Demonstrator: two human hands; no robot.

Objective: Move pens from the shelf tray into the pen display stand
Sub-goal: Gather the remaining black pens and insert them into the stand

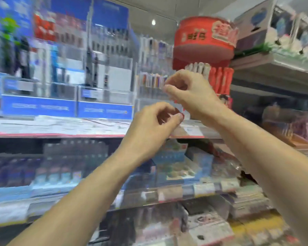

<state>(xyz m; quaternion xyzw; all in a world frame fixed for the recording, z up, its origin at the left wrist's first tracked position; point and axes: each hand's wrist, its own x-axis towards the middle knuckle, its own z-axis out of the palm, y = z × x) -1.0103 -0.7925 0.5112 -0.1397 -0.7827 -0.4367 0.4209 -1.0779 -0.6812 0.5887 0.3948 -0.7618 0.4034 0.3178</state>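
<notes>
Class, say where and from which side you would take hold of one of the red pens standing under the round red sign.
Pinch a red pen by its upper end, coming from above and in front. The pens seem to stand upright, packed side by side, so only their tops and fronts look free. Blur hides finer detail.

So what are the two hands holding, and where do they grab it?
It cannot be told. The left hand and right hand both have curled fingers by the clear pen stand, but blur hides any pen.

Clear tiered pen display stand point(154, 86) upright on shelf, just behind right hand point(190, 93) fingertips; blurred pens with coloured caps stand upright in its rows. Small red-tipped item, likely a pen point(179, 114), at left hand point(155, 125) fingertips; too blurred to confirm.
</notes>
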